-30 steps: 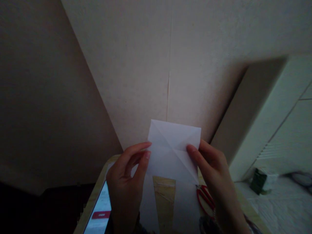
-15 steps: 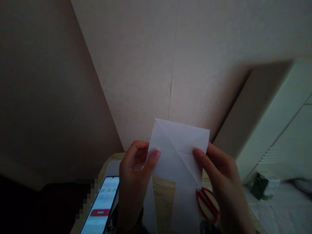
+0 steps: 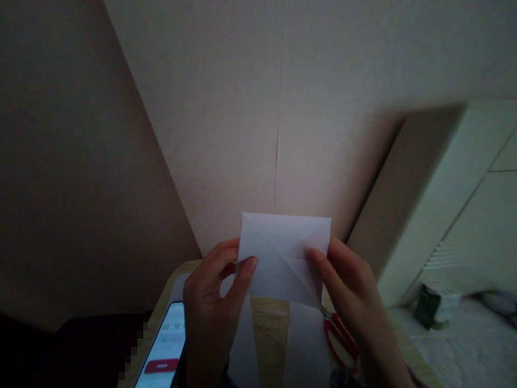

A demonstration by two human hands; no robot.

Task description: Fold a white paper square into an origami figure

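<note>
A square sheet of white paper (image 3: 278, 242) with crease lines, one running diagonally, is held up over the table between both hands. My left hand (image 3: 220, 291) pinches its left edge, thumb on the near face and fingers behind. At the right edge, my right hand (image 3: 349, 275) grips it the same way, the thumb lying near the creases. Beneath the right hand lie red-handled scissors (image 3: 341, 339), their blades partly hidden by the paper. More white paper (image 3: 307, 345) rests on the table below.
A lit phone (image 3: 161, 345) showing a timer lies at the left of the wooden table (image 3: 270, 328). Behind the table rises a pale wall (image 3: 226, 134). To the right stand a white cabinet (image 3: 464, 215) and, low down, a green and white box (image 3: 432, 307).
The paper has turned slightly, so its top edge is now nearly level. Both hands keep their hold on it. The whole view has shifted a little.
</note>
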